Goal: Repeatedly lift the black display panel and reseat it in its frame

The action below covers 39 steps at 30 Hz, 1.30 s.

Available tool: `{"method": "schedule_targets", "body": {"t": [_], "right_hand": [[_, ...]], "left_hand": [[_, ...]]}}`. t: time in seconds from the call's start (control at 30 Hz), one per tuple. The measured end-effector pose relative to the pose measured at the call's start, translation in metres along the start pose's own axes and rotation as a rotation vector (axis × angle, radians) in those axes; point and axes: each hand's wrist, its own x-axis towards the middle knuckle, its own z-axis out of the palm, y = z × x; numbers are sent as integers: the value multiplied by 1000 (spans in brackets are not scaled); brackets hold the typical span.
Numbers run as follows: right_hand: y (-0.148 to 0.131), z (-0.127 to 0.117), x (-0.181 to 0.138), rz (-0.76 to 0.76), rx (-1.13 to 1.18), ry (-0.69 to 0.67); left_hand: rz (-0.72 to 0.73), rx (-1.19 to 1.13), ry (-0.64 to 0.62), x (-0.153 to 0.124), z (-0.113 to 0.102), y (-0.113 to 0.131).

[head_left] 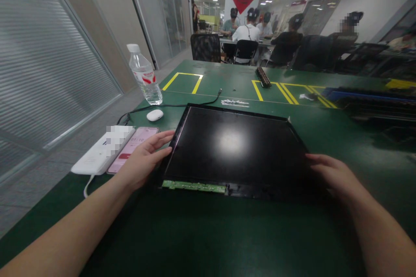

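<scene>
A black LCD panel (234, 147) faces up in front of me, with a green circuit strip (195, 187) along the left part of its near edge. Light from above makes a bright spot on its dark surface. My left hand (152, 151) grips the panel's left edge, thumb on the near side and fingers reaching farther along. At the opposite edge, my right hand (334, 173) holds the right side; some of its fingers are hidden below or behind the panel. Whether the panel rests on the green table (227, 233) or is slightly raised, I cannot tell.
Left of the panel lie a pink-screened phone (133, 149), a white power bank (100, 151) and a white earbud case (155, 115). A water bottle (145, 75) stands behind them, near a black cable (201, 104). Dark panels (373, 104) lie at right. People sit beyond.
</scene>
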Motion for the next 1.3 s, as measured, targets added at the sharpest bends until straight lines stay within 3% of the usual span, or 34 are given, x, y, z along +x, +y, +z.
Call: {"method": "schedule_targets", "body": {"t": [0.53, 1.3], "right_hand": [[-3, -2, -3, 65, 51, -28], [6, -4, 6, -43, -9, -9]], "left_hand": [[-100, -172, 80, 3, 6, 2], [-54, 107, 76, 2, 3, -6]]}}
